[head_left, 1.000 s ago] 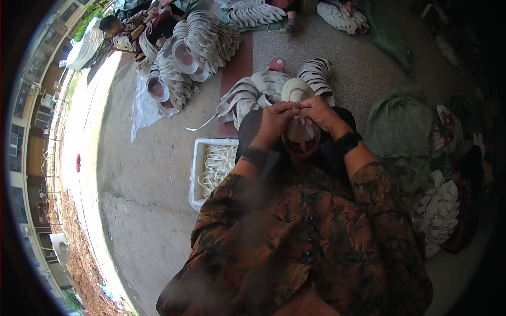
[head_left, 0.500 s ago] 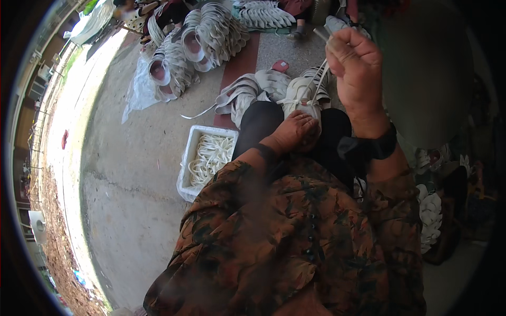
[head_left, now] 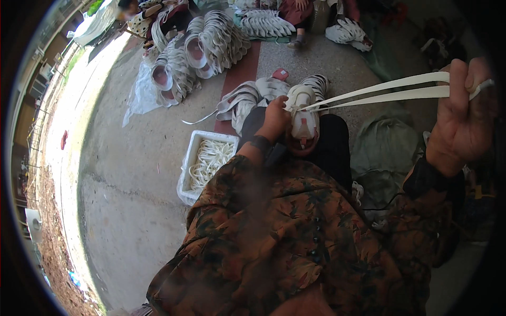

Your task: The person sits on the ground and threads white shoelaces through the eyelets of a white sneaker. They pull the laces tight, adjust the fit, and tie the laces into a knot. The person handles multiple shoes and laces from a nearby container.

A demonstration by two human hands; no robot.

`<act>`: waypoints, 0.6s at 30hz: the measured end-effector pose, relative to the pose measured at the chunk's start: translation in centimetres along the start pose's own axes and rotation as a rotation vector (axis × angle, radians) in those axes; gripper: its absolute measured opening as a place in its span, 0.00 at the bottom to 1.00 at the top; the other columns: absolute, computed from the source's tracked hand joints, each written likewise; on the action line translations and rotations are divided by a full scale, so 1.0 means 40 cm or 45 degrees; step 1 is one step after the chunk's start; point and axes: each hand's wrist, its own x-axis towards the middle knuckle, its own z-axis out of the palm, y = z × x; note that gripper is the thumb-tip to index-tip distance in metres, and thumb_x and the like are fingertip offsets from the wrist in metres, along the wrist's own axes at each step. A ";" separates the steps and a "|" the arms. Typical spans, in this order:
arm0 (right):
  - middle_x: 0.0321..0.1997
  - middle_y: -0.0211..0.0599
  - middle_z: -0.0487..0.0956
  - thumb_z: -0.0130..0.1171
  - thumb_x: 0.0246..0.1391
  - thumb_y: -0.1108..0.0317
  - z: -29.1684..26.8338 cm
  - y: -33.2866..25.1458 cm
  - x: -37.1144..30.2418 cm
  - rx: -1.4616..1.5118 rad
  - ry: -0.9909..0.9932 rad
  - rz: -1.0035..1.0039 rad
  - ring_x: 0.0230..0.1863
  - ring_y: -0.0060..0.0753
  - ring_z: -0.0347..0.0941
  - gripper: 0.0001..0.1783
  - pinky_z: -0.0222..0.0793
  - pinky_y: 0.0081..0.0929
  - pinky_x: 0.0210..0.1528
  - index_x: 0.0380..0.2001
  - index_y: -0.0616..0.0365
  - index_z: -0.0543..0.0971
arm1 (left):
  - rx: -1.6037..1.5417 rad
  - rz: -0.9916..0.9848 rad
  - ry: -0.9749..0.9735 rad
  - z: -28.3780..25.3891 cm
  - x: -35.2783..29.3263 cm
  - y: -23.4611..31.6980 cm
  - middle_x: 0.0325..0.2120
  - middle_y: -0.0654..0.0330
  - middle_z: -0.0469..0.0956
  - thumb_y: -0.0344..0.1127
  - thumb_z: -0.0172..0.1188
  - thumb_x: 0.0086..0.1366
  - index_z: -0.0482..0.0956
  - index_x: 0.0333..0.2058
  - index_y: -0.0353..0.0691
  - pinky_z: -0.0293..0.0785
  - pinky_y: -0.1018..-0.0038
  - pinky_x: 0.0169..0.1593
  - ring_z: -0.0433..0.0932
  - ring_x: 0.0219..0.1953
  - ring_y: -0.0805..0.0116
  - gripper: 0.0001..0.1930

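A whitish shoe upper (head_left: 304,125) with a mesh part and small reddish tabs rests between my knees. My left hand (head_left: 274,118) is closed on its left edge, fingertips near the lace holes. Far out to the right, my right hand (head_left: 457,113) is raised and closed round a flat cream shoelace (head_left: 387,90). Two strands of this lace run taut from the upper to my right fingers, and a short end sticks out past them. More white uppers (head_left: 245,100) lie just beyond my knees, partly overlapping.
A white foam box (head_left: 185,179) full of loose laces (head_left: 211,160) stands left of my lap. Stacked uppers (head_left: 216,42) sit on the floor ahead, beside clear plastic (head_left: 139,95). Other people (head_left: 295,13) sit at the far side. A green sack (head_left: 385,152) lies at right.
My right hand has swung outward to the right and down, drawing the lace strands sideways. My left hand has shifted from the upper's front to its left edge.
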 end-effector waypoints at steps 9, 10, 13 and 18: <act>0.33 0.34 0.60 0.50 0.53 0.85 -0.014 0.007 -0.029 -0.240 0.136 -0.022 0.30 0.17 0.56 0.06 0.64 0.09 0.47 0.34 0.71 0.66 | 0.631 0.295 -0.351 0.016 0.033 0.021 0.36 0.50 0.75 0.31 0.55 0.52 0.78 0.35 0.42 0.74 0.59 0.39 0.78 0.34 0.48 0.10; 0.33 0.34 0.60 0.50 0.53 0.84 -0.015 0.004 -0.029 -0.248 0.142 -0.028 0.31 0.17 0.57 0.06 0.64 0.10 0.49 0.34 0.72 0.66 | 0.644 0.339 -0.333 0.025 0.033 0.017 0.35 0.51 0.76 0.33 0.55 0.52 0.77 0.33 0.42 0.74 0.59 0.38 0.78 0.33 0.49 0.09; 0.34 0.35 0.60 0.50 0.53 0.83 -0.015 -0.002 -0.029 -0.233 0.134 -0.037 0.30 0.18 0.56 0.05 0.62 0.12 0.54 0.35 0.71 0.68 | 0.604 0.181 -0.124 0.065 0.038 -0.014 0.30 0.52 0.78 0.36 0.57 0.51 0.78 0.29 0.43 0.75 0.60 0.36 0.78 0.32 0.52 0.07; 0.33 0.35 0.62 0.49 0.56 0.80 0.071 0.047 0.015 -0.284 -0.028 -0.091 0.27 0.18 0.56 0.05 0.63 0.10 0.39 0.36 0.70 0.72 | 1.141 0.318 -0.277 0.053 0.094 -0.153 0.25 0.53 0.79 0.43 0.60 0.47 0.81 0.19 0.44 0.75 0.62 0.31 0.79 0.29 0.55 0.10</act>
